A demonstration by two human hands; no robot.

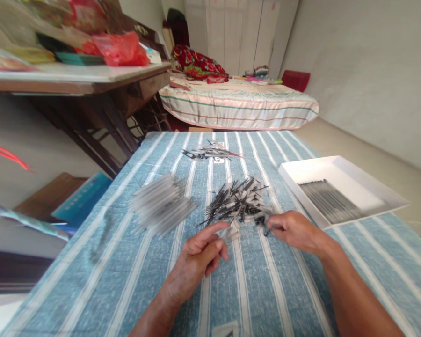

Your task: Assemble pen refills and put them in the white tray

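Note:
My left hand (pixel 205 248) is closed, thumb and index finger pinching a small clear piece (pixel 225 232) in front of a loose pile of small black and translucent pieces (pixel 236 199), which look like pen caps. At the pile's right edge, my right hand (pixel 294 229) has its fingers closed on a small dark piece (pixel 266 228), blurred. To the left lies a heap of clear, slim tubes (pixel 163 203), similar to pen barrels. Farther back is a small bunch of thin dark sticks (pixel 212 152), similar to refills.
A white open box (pixel 365 180) at the right holds a row of slim dark sticks (pixel 328 201). Everything stands on a blue striped cloth (pixel 133 262). A side table (pixel 126 72) with bags is at the left, a bed (pixel 238 105) behind.

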